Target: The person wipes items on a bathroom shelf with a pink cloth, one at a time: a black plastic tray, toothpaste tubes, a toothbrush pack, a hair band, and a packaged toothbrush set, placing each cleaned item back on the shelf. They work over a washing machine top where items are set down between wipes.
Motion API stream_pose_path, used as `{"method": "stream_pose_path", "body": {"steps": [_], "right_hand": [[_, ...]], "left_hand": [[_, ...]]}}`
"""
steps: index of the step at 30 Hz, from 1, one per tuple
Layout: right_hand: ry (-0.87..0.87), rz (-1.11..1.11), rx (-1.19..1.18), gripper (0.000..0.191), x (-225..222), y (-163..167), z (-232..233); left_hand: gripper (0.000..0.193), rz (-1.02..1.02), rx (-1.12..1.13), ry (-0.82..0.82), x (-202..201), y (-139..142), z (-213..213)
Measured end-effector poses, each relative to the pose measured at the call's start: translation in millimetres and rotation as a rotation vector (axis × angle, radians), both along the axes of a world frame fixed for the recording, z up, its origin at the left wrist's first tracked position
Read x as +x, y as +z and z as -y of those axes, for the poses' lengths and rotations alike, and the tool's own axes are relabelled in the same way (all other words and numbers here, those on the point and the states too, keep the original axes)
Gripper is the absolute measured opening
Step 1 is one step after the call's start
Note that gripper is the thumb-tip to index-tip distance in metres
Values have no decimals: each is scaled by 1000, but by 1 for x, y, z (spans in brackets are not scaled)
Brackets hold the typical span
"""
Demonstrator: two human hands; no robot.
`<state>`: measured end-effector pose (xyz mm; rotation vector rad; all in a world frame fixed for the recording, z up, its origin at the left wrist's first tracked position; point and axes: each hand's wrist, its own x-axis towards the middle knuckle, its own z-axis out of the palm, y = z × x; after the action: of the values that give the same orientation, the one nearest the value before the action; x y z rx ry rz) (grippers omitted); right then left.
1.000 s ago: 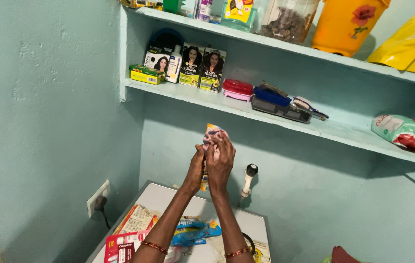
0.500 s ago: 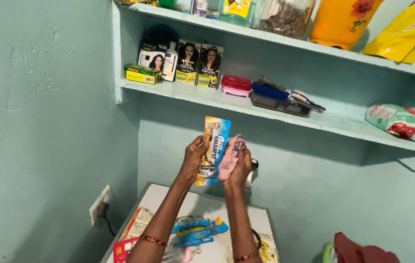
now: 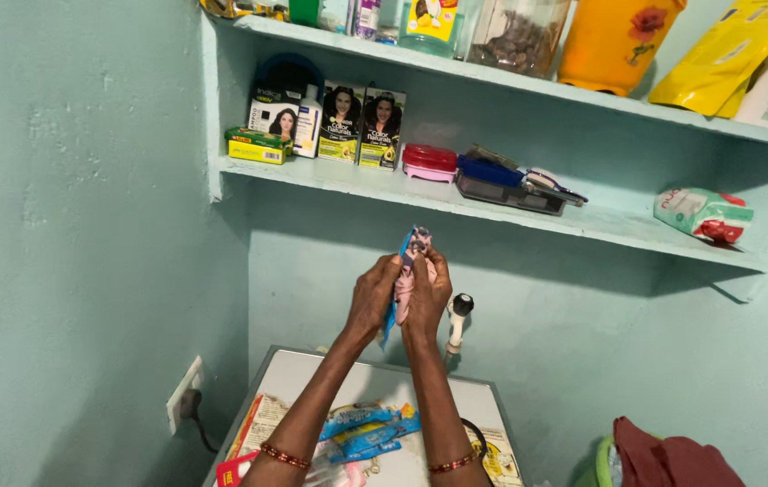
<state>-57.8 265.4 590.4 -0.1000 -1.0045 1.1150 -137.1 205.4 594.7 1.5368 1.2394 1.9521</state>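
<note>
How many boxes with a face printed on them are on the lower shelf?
3, side by side at the shelf's left end: a dark box behind a green pack, then two matching boxes. Others may be hidden behind them.

There are two hands, a left hand [image 3: 373, 296] and a right hand [image 3: 427, 293]. Together they hold one blue packet [image 3: 406, 255]. Each wrist has one red bangle [image 3: 285, 455], so that makes two bangles. On the lower shelf [image 3: 357, 183] stand three boxes with faces [image 3: 344, 124] on them, one small green box [image 3: 258, 145], one red box [image 3: 429, 163], one dark tray [image 3: 503, 185] and one green and red pouch [image 3: 704, 215]. There are two shelves. One wall plug [image 3: 187, 402] shows.
</note>
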Motion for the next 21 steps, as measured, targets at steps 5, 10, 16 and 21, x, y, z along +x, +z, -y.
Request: {"method": "stream_pose_path", "body": {"steps": [5,10,16,21], "right_hand": [[-688,533,276,35,-9,13,39],[-787,647,427,30,-8,-9,67],[-1076,694,452,31,-3,14,46],[-793,579,193,37,6,28,43]], "left_hand": [[66,223,189,-414,-9,2,-7],[71,547,135,-808,-21,-2,-8],[67,507,73,-556,0,0,0],[56,516,251,-575,16,-3,0]]}}
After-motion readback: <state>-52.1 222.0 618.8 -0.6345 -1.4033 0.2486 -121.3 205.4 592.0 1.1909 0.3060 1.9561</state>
